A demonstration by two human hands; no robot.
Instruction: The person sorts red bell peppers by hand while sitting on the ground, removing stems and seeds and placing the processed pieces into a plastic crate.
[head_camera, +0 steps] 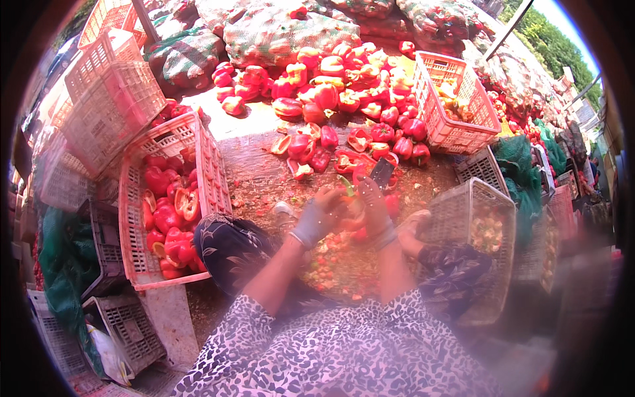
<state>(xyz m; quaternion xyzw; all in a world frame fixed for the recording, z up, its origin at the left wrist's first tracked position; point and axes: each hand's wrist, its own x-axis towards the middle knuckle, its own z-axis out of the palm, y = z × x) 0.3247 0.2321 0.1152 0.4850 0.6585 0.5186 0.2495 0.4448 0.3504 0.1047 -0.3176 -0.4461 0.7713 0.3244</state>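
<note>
Both of my hands wear soiled gloves and are close together over the work surface, between my knees. My left hand is closed around part of a red bell pepper with a green stem; blur hides its exact shape. My right hand holds a knife with a wide dark blade, which points up and away from me. Just beyond the hands lie cut red pepper pieces, with a large heap of whole red peppers behind them. Below my hands are many small pepper scraps.
At left stands a pink plastic crate of red peppers, with stacked crates beyond. A crate with yellowish pieces is at back right; a pale crate of scraps stands near my right knee. Full mesh sacks line the back.
</note>
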